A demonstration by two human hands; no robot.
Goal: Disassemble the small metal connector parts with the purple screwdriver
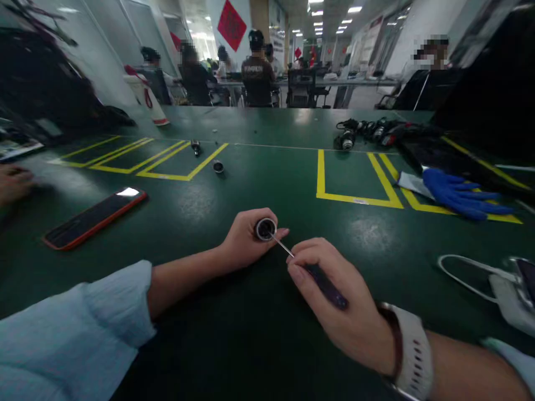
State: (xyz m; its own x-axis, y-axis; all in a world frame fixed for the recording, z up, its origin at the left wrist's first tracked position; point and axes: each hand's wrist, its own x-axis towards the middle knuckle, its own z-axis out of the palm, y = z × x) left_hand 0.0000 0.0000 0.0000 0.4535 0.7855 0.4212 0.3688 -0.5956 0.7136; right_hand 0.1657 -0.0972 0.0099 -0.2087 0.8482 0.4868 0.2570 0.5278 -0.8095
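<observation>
Seemingly midway: screwdriver (328, 288) at cylinder's (264, 229) mouth
My left hand (244, 236) clasps the cylinder, right hand (353, 320) the screwdriver; a round part (218, 166) lies apart.

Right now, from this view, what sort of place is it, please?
Probably a workshop in an office-like room: yellow tape marks areas on the green table, a thin tool meets a small part, and people sit behind.

Ceiling lights (355, 9) glow beyond a dim, glare-spotted green table (267, 178).
</observation>
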